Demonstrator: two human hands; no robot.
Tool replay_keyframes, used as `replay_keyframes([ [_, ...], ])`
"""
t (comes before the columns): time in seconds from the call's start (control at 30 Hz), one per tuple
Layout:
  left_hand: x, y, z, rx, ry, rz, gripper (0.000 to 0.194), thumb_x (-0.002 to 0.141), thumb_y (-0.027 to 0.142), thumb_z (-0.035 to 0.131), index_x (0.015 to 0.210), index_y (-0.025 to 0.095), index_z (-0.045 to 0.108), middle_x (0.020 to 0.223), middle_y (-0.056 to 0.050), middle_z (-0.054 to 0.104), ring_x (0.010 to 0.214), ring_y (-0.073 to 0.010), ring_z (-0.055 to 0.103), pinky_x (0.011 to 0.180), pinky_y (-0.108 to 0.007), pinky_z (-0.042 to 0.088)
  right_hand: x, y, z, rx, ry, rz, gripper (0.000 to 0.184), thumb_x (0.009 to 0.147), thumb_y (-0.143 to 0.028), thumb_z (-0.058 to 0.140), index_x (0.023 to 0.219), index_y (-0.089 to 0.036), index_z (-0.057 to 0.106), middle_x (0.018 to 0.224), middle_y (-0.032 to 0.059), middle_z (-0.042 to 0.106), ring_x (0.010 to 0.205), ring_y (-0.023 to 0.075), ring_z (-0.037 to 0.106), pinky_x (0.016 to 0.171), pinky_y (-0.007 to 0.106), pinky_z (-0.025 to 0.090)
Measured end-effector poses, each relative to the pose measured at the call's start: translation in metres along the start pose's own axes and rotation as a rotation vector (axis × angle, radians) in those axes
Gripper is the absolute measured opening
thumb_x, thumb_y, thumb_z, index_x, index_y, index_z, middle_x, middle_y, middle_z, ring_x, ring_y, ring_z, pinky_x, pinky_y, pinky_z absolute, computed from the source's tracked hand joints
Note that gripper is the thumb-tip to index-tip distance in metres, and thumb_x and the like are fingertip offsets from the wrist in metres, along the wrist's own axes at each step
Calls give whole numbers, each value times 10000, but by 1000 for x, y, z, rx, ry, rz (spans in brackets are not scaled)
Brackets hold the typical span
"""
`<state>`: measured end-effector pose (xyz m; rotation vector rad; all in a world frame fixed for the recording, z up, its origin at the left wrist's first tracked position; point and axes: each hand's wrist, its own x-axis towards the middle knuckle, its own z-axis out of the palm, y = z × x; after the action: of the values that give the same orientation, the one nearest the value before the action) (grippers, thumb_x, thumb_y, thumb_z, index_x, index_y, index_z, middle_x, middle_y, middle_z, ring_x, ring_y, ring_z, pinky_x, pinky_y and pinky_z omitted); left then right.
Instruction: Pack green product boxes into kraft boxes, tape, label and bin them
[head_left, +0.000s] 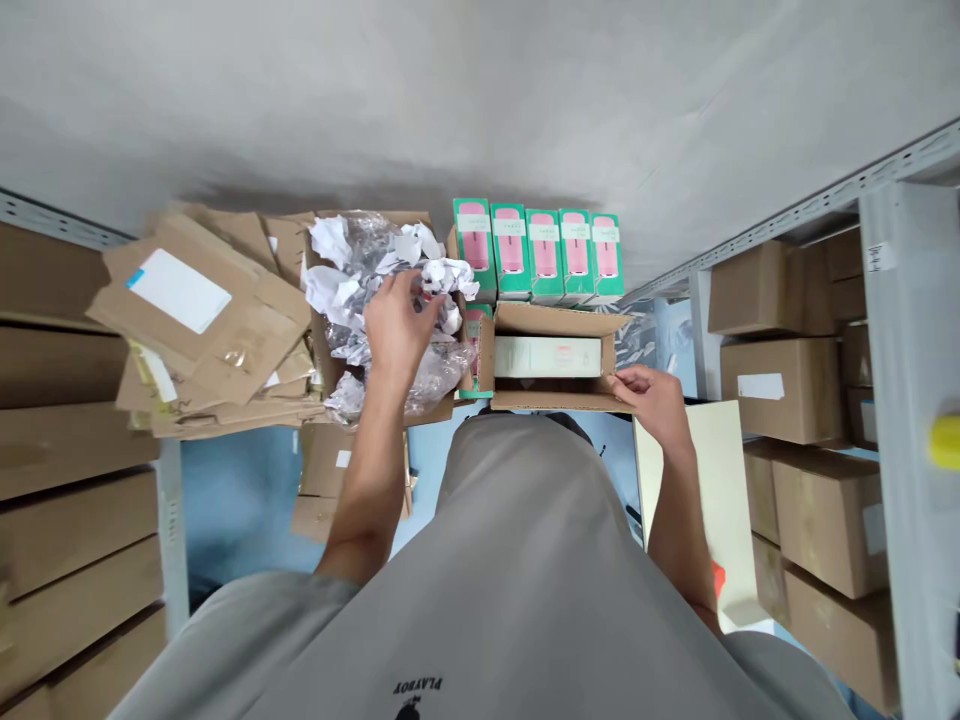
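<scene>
Two hands work: the left hand [397,325] closes loosely on crumpled paper [442,272] in the scrap box [375,300]. The right hand [652,398] pinches the open carton [555,360] flap; steadying it firmly seems wise.

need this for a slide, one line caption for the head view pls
Left hand reaches into a carton of crumpled paper while right hand grips the open box beside green product boxes.

Green-and-pink cartons [536,255], brown open box [555,322], white crumpled paper [442,272].
</scene>
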<state>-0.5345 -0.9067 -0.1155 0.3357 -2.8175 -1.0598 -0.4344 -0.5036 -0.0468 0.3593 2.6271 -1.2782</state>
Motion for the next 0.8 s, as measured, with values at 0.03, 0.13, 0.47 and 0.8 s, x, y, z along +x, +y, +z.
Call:
replay_keyframes([
  [0.03,1,0,-2,-3,-5,-11,443,949,329,812,1373,217,751,1155,-99,824,1130,-347,797,1158,-526,596,-1,0,0,-1,3,3,456,849,-687,831,826,-232,818,757,56,812,676,245,743,664,362,578],
  [0.13,-2,4,-16,-16,3,-31,419,958,284,776,1370,213,787,1111,-83,852,1016,-302,816,1067,-478,637,-2,-1,0,6,-2,17,427,854,-661,825,843,-234,816,774,57,818,706,249,755,684,365,589],
  [0.47,-20,52,-74,38,168,66,257,924,272,794,1149,194,892,1103,-81,873,915,-264,781,947,-450,644,3,2,2,19,-28,-25,410,885,-643,791,846,-235,803,792,59,831,725,247,777,692,355,609],
  [0.8,-71,131,-39,-172,-347,410,185,982,310,768,1137,335,865,1115,-73,799,1140,-364,711,1092,-563,605,6,5,4,24,-30,-34,373,883,-606,767,840,-236,796,789,55,820,705,228,749,708,350,590],
])
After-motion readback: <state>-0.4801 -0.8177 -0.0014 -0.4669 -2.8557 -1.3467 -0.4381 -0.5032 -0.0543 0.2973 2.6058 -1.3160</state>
